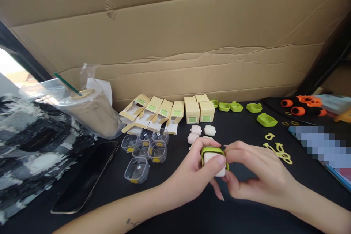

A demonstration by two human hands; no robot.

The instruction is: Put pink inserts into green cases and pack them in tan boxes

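Note:
My left hand point(192, 172) is closed around a small white rounded case point(208, 158), its thumb pressed on the front. A green soft cover point(212, 150) wraps the top and right side of this case. At the cover's right edge, my right hand point(257, 172) pinches with bent fingers; the exact contact is partly hidden. Just behind my left hand lie several small pale pink and white cases point(210, 130), partly covered by the hand. To the right of my right hand are pale yellow-green loops point(279, 147).
Transparent plastic boxes point(137, 170) stand left of my hands, with opened cartons point(153, 105) and closed cartons point(207, 110) behind. Green covers point(267, 119) sit at the back right. A phone point(86, 179), a bagged drink point(93, 111) and orange parts point(309, 101) flank the black table.

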